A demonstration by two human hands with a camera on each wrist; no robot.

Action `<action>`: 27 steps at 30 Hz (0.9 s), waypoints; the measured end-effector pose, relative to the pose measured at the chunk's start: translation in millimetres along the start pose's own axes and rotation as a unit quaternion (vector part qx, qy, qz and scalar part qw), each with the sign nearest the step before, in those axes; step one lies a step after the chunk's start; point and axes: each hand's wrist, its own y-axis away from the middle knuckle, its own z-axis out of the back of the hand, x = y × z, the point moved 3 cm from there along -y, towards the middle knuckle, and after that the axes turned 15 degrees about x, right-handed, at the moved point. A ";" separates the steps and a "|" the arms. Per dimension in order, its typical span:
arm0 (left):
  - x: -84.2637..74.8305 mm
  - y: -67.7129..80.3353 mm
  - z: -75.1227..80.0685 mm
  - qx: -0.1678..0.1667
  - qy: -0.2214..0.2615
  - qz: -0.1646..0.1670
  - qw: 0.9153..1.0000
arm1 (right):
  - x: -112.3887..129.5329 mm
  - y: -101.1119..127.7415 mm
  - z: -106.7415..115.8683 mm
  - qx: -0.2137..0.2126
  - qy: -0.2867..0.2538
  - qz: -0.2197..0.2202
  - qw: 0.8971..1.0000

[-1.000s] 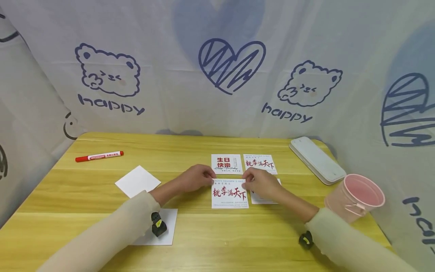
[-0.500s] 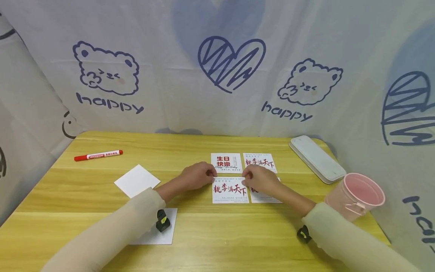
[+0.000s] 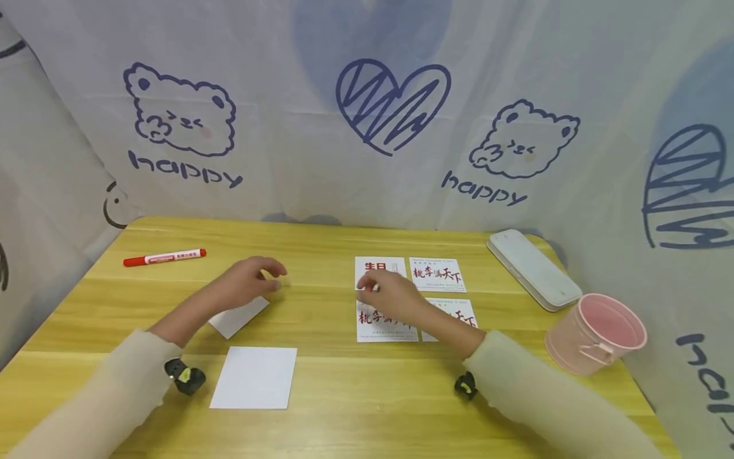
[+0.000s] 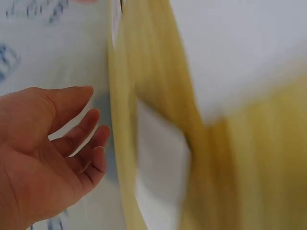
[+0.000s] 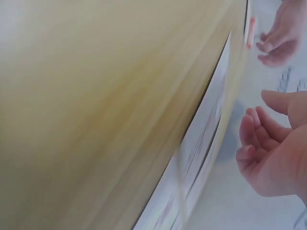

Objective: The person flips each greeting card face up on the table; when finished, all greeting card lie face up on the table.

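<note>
Above a small blank white card hovers my left hand, its fingers loosely bent with nothing between them, as the left wrist view also shows. My right hand is over the printed cards, fingers relaxed and holding nothing. It partly covers the birthday card and the front-left card with red lettering. Two more red-lettered cards, one at the back right and one at the front right, complete a two-by-two block. A larger blank white square lies in front of the left hand.
A red and white marker lies at the back left of the wooden table. On the right are a white pencil case and a pink bucket. Behind hangs a printed curtain.
Both hands have let go of the front-left card, which moved back slightly into line with the others. My left hand has swung left over the small blank card; the right has shifted left.
</note>
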 end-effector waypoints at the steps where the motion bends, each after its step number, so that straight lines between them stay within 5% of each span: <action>1: 10.9 7.9 5.0 -0.007 -0.001 0.008 1.000 | 9.3 -6.5 -5.5 0.012 -0.013 0.010 1.000; 7: 65.4 45.6 24.4 -0.049 0.010 0.063 0.997 | 56.3 -46.0 -39.4 0.072 -0.078 0.050 0.993; 12: 90.6 56.9 27.4 -0.050 0.025 0.071 0.996 | 76.3 -74.0 -63.0 0.078 -0.089 0.042 0.992; 22: 94.6 43.2 30.8 -0.035 0.019 0.071 0.997 | 101.5 -98.8 -84.5 0.029 0.096 -0.022 0.995; 27: 91.3 37.9 29.4 -0.033 0.015 0.061 0.997 | 109.3 -102.4 -91.0 0.011 0.125 -0.042 0.991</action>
